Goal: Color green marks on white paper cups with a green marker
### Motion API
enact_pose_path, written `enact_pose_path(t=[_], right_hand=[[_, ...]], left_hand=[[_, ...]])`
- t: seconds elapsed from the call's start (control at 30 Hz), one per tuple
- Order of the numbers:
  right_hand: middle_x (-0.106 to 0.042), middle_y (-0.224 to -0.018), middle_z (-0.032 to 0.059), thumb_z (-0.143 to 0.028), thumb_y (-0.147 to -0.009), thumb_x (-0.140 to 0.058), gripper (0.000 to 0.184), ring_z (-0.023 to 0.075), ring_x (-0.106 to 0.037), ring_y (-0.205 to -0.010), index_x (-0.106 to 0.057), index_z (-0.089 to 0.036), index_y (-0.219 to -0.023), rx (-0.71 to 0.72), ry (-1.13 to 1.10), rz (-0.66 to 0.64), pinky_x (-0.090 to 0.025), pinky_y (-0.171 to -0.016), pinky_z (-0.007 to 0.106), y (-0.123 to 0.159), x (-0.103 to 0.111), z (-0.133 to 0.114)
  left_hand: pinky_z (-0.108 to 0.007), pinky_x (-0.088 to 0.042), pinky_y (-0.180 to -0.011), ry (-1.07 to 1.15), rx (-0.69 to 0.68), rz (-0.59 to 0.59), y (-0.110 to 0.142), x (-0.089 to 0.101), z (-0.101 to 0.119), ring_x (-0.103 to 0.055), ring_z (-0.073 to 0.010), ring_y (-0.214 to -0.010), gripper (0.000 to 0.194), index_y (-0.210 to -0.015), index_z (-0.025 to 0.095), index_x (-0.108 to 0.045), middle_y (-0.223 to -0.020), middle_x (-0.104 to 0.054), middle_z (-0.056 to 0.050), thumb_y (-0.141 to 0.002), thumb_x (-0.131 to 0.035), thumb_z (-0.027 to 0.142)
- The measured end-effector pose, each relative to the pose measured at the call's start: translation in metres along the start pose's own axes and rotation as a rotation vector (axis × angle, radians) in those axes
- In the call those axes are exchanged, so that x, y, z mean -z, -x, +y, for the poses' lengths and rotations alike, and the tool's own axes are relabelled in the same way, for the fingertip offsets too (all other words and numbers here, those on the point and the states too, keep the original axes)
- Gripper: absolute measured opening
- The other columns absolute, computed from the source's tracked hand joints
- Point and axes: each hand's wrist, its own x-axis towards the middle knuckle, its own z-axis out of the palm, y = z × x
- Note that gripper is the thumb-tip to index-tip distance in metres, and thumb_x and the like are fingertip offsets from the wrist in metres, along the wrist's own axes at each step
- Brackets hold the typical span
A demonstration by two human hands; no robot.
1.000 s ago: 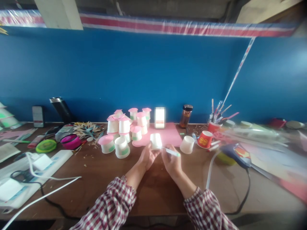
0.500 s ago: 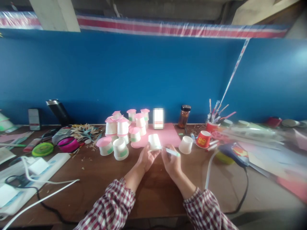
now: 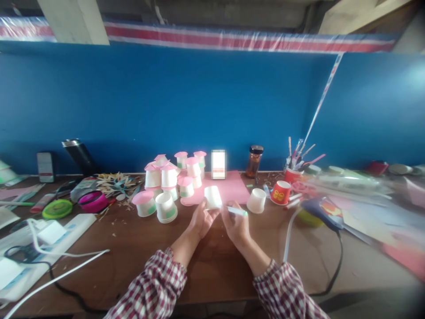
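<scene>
A white paper cup [image 3: 213, 197] is gripped by my left hand [image 3: 202, 220], its fingers beneath and beside it. My right hand [image 3: 238, 225] is closed round a white marker pen [image 3: 236, 211] with a green end, its other end pointing towards the cup. Whether the tip touches the cup I cannot tell. Behind my hands lies a sheet of pink paper [image 3: 235, 188]. Another white cup [image 3: 256, 200] stands upside down right of my right hand. To the left are stacked white cups [image 3: 166, 207] and several cups topped with pink paper [image 3: 168, 175].
A red cup [image 3: 280, 193] and a jar with a dark lid [image 3: 254, 161] stand to the right. A glue gun [image 3: 322, 212] with its cable lies nearby. At left are a power strip [image 3: 75, 235], a magenta container [image 3: 93, 201] and a black flask [image 3: 79, 155].
The view has shifted slightly, so things on the table appear a little further left. The marker pen has drawn back slightly from the cup; both hands keep their hold.
</scene>
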Motion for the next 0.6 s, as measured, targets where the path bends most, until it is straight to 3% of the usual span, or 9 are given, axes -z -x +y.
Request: enact_pose_path(t=[0.13, 0.33, 0.5, 0.6], right_hand=[[-0.059, -0.069, 0.0006, -0.029, -0.088, -0.049, 0.015, 0.0116, -0.053, -0.058, -0.057, -0.016, -0.085, -0.014, -0.015, 0.056, -0.045, -0.057, 0.021, 0.0001, -0.0008, 0.0022], [-0.056, -0.066, -0.0005, -0.029, -0.089, -0.048, 0.017, 0.0110, -0.051, -0.055, -0.057, -0.017, -0.081, -0.005, -0.004, -0.006, -0.043, -0.055, 0.021, -0.0008, -0.0007, 0.0000], [-0.057, -0.067, 0.0008, -0.030, -0.089, -0.048, 0.018, 0.0118, -0.052, -0.056, -0.057, -0.016, -0.083, -0.001, 0.028, 0.069, -0.044, -0.056, 0.021, -0.0017, -0.0001, -0.0003], [-0.058, -0.068, 0.0011, -0.030, -0.089, -0.048, 0.018, 0.0120, -0.053, -0.057, -0.058, -0.016, -0.083, 0.004, 0.016, 0.030, -0.044, -0.057, 0.021, -0.0010, -0.0002, 0.0008]], left_hand=[[-0.038, -0.050, -0.092, -0.023, -0.015, -0.043, 0.0015, 0.0004, -0.0004, -0.064, -0.0240, -0.100, 0.039, -0.121, 0.008, -0.050, -0.107, -0.067, -0.016, -0.089, -0.047, 0.031], [-0.039, -0.048, -0.095, -0.033, -0.007, -0.019, 0.0018, -0.0012, -0.0003, -0.062, -0.0237, -0.103, 0.038, -0.120, 0.008, -0.051, -0.107, -0.067, -0.015, -0.088, -0.047, 0.029], [-0.040, -0.046, -0.097, -0.055, -0.007, -0.067, -0.0011, 0.0032, -0.0034, -0.061, -0.0235, -0.105, 0.036, -0.117, 0.011, -0.053, -0.110, -0.066, -0.014, -0.088, -0.049, 0.031], [-0.040, -0.044, -0.099, -0.055, -0.013, -0.088, -0.0027, 0.0066, -0.0050, -0.060, -0.0231, -0.107, 0.035, -0.115, 0.012, -0.055, -0.113, -0.065, -0.013, -0.087, -0.050, 0.032]])
